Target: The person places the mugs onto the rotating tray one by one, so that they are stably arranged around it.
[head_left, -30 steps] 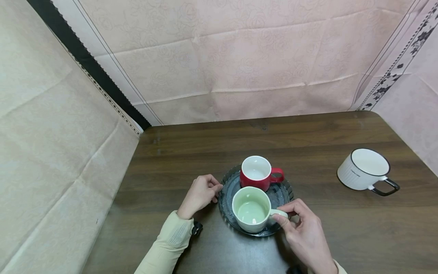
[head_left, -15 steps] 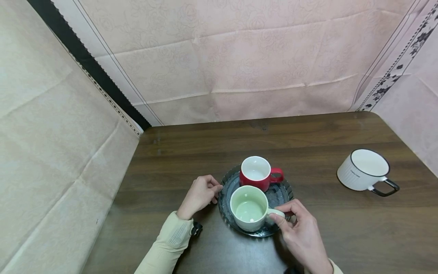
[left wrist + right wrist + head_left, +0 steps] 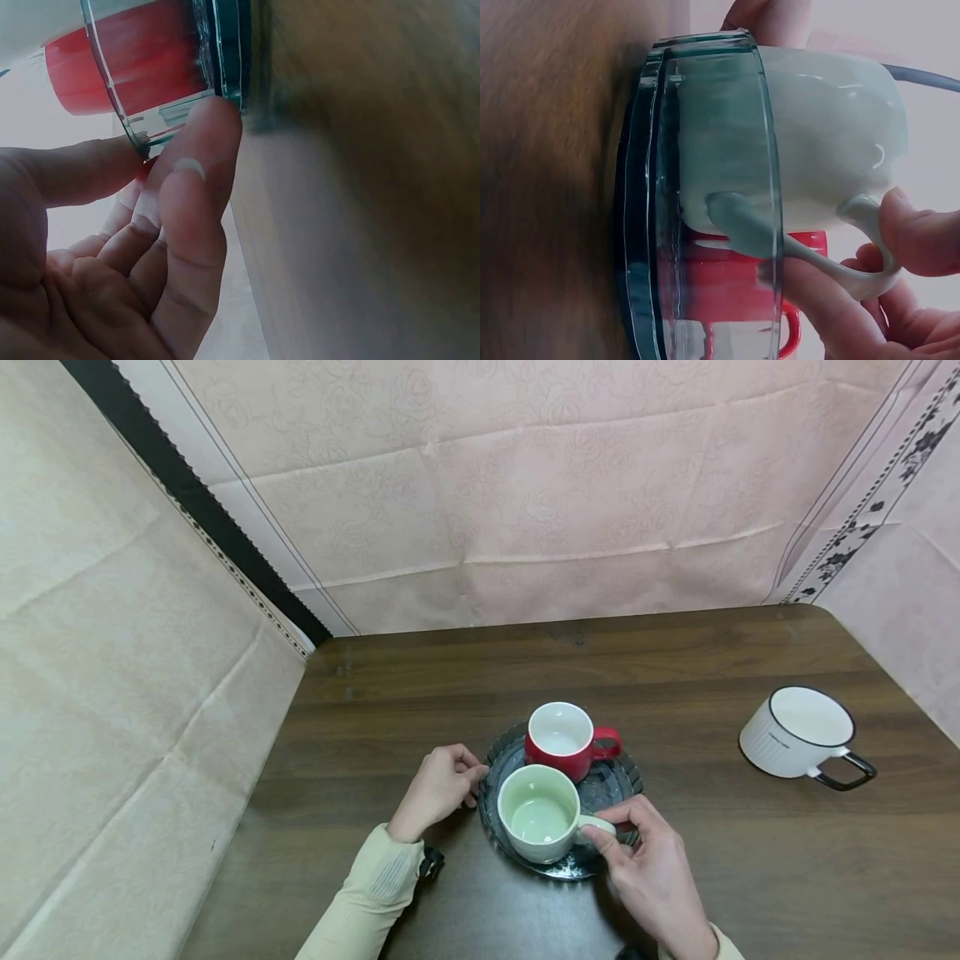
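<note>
"Fingers [image 3: 814, 296] first: what are you seeing?"

"From my remote seat, I'm seeing the right hand [image 3: 648, 864] pinching the handle [image 3: 599, 823] of the green cup [image 3: 540, 814] between thumb and forefinger. The left hand [image 3: 448, 781] is pinching the glass dish [image 3: 609, 787] by its rim, around ten o'clock."

"And where is the green cup sitting?"

"Inside the dish wall, towards seven o'clock, its handle pointing to about four. I'm not managing to tell whether its base is resting flat or hovering just off the dish floor."

"What's crowding it?"

"The red cup [image 3: 561, 739], standing upright at twelve o'clock in the same dish, its handle pointing to three. In the head view the green cup is covering part of it, so I'm not telling touching from barely apart."

"What's worrying you?"

"Knocking, mostly. A swing towards one o'clock would be driving green into red, perhaps chipping a rim. Since the right hand is holding only the handle, a loosening pinch could be letting the cup tip towards nine. If it's pressing the dish wall while the left fingers are slackening, the dish could be skidding."

"Anything farther out?"

"The white mug [image 3: 795, 735] is standing on the table [image 3: 375, 735] at two o'clock, well apart; I'm not fretting over it."
</note>
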Tool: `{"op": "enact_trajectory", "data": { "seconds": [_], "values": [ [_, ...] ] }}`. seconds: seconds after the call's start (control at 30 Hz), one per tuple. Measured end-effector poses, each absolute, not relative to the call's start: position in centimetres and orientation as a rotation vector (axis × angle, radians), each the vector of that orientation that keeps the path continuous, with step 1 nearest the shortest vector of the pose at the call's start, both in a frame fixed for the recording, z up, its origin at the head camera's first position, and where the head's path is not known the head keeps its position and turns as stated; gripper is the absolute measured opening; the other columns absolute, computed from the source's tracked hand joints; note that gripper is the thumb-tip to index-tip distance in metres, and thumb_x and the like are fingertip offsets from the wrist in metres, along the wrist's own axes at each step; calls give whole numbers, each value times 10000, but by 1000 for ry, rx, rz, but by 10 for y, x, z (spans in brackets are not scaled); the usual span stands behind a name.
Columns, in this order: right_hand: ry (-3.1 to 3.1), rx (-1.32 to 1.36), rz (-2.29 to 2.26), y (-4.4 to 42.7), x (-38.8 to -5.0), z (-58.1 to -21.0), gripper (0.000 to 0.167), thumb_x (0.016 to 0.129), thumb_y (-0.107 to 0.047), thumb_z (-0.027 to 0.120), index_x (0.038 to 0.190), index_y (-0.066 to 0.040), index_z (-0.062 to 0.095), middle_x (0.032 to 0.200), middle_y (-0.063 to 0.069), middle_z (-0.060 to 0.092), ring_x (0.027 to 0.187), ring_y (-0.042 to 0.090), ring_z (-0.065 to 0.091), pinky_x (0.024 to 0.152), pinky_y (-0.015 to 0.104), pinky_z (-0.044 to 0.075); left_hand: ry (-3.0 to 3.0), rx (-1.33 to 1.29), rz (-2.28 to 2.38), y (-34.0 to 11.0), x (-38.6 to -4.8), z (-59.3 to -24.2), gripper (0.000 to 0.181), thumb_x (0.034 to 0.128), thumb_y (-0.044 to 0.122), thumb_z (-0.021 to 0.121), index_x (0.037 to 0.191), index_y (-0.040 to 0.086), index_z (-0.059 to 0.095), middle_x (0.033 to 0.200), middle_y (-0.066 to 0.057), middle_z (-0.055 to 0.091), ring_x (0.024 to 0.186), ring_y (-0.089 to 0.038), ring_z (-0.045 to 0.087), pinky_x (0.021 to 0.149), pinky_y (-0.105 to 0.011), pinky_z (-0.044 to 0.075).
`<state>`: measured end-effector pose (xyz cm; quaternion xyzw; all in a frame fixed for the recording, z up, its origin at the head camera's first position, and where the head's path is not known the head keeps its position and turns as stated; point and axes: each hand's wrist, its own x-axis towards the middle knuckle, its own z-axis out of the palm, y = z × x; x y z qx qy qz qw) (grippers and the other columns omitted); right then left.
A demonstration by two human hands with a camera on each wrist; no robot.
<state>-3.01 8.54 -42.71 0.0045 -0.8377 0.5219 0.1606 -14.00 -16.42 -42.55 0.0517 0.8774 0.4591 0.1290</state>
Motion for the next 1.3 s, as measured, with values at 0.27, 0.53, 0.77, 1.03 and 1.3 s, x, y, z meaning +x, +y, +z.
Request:
{"op": "enact_trajectory", "data": {
  "seconds": [0.27,0.53,0.77,1.03,1.3],
  "values": [
    [-2373,10,1518,82,-32,-427,213,749,-46,831,806,-162,660,824,-76,574,728,84,545,481,183,442,2535,146,1352,-164,-141,-426,107,940,134,643,873,51,645,699,-75,639,564,-228,633,523,-309,497],
    [-2400,-34,1542,81,-32,-426,186,767,-68,822,813,-149,661,829,-54,570,758,97,531,471,187,436,2538,150,1351,-164,-141,-426,105,940,131,643,874,50,649,708,-82,641,562,-228,631,530,-313,506],
    [-2417,-52,1575,79,-35,-427,190,774,-62,815,818,-140,648,825,-33,557,707,99,505,432,195,386,2537,159,1354,-164,-141,-427,114,940,134,644,873,42,647,701,-76,631,557,-226,625,528,-318,506],
    [-2449,-97,1623,78,-36,-427,170,798,-85,801,850,-131,646,855,-3,550,708,123,503,424,218,383,2538,162,1355,-164,-141,-427,118,945,134,634,866,48,640,688,-80,635,551,-218,626,521,-318,508],
    [-2476,-132,1673,77,-38,-427,154,821,-87,781,883,-123,644,880,14,552,808,185,531,470,244,452,2538,154,1348,-164,-140,-426,120,950,146,627,866,62,639,698,-98,640,554,-222,632,525,-332,517]
  ]
}}
